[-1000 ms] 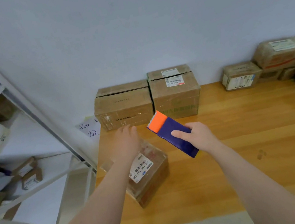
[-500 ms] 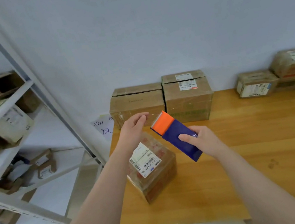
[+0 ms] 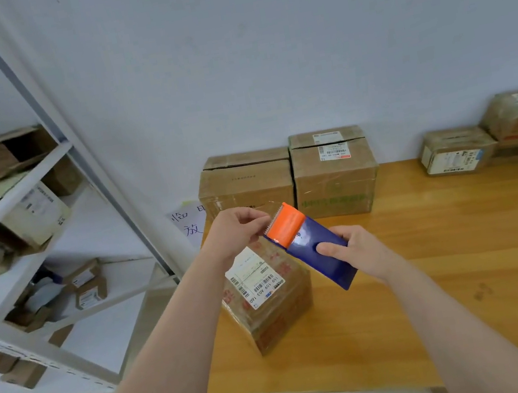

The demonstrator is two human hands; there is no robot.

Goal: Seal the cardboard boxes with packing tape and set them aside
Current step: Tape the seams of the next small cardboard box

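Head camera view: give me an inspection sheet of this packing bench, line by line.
Surface: wooden table, wood-grain top.
Job's things: small labelled box stands near the table's left edge; blue tape dispenser with an orange cutter head is held above it.
Clutter: plain brown box and taller labelled box side by side against the wall; far-right boxes stacked by the wall.
Hands: left hand appears to pinch the clear tape end at the cutter head; right hand grips the dispenser body.
Cables: nothing seen.
Surroundings: metal shelf rack on the left holding cartons; handwritten paper note low on the wall.
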